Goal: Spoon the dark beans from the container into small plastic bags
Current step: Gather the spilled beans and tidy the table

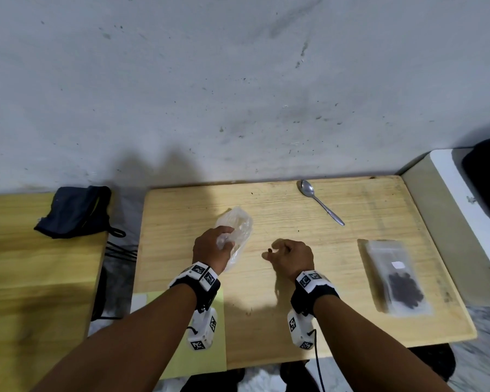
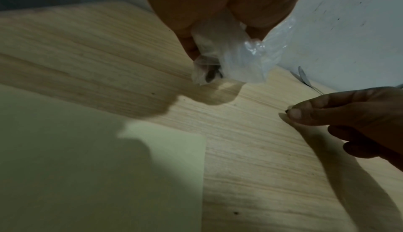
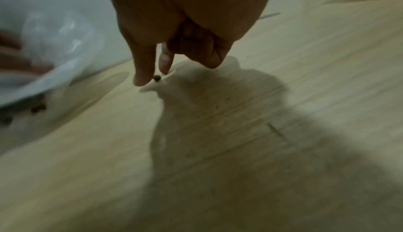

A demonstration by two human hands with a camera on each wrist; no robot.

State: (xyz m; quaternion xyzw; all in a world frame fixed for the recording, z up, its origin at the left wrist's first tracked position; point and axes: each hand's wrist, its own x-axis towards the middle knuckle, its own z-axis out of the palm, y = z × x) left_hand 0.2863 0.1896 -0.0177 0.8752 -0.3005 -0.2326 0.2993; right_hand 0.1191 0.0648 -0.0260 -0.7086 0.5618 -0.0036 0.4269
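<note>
My left hand [image 1: 214,247] grips a crumpled clear plastic bag [image 1: 238,230] on the wooden table [image 1: 294,315]; the bag [image 2: 240,58] hangs from my fingers with a few dark beans [image 2: 210,77] in its lower corner. My right hand [image 1: 287,254] hovers to the right of the bag and pinches a single dark bean [image 3: 157,78] between thumb and forefinger; the bean [image 2: 286,110] also shows at its fingertips. A metal spoon [image 1: 320,202] lies at the far side of the table. A flat clear bag of dark beans [image 1: 399,281] lies at the right.
A pale yellow sheet [image 1: 198,349] lies under my left forearm at the table's front left edge. A dark cloth pouch [image 1: 74,212] sits on a second table at the left. A white surface with a black object [image 1: 487,188] stands at the right. A grey wall is behind.
</note>
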